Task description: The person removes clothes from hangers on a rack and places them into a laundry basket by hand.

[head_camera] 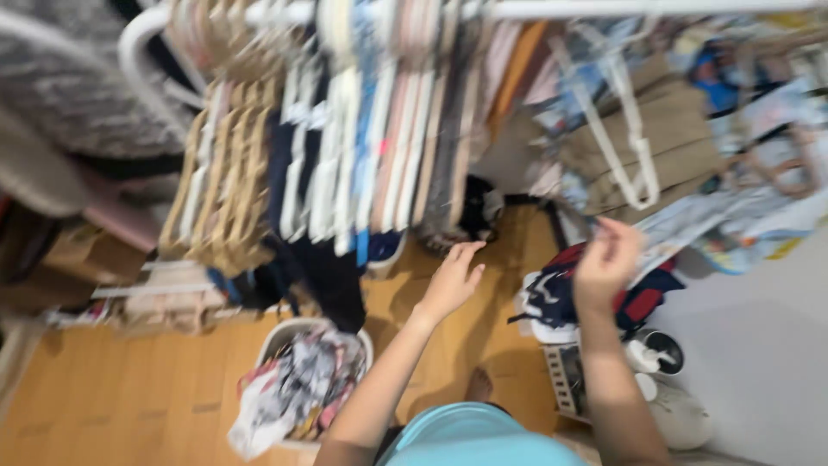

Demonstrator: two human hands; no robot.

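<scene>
Beneath one rail (604, 9), two hands (452, 280) (606, 259) reach up.

White rail (604, 9) runs across the top, packed w/ hangers (345, 138) (beige, white, pink, some blue) and dark clothes beneath. White laundry basket (285, 336) on the wooden floor (112, 388), stuffed w/ patterned fabric. Tan folded cloth w/ a white hanger (634, 138) over it, upper right. Pile of navy, red and white clothing (552, 298) sits on a white crate (565, 380). Grey fuzzy textile (78, 78) top left, poss. a blanket; too blurred to tell. Cardboard box (90, 255) at left.
</scene>
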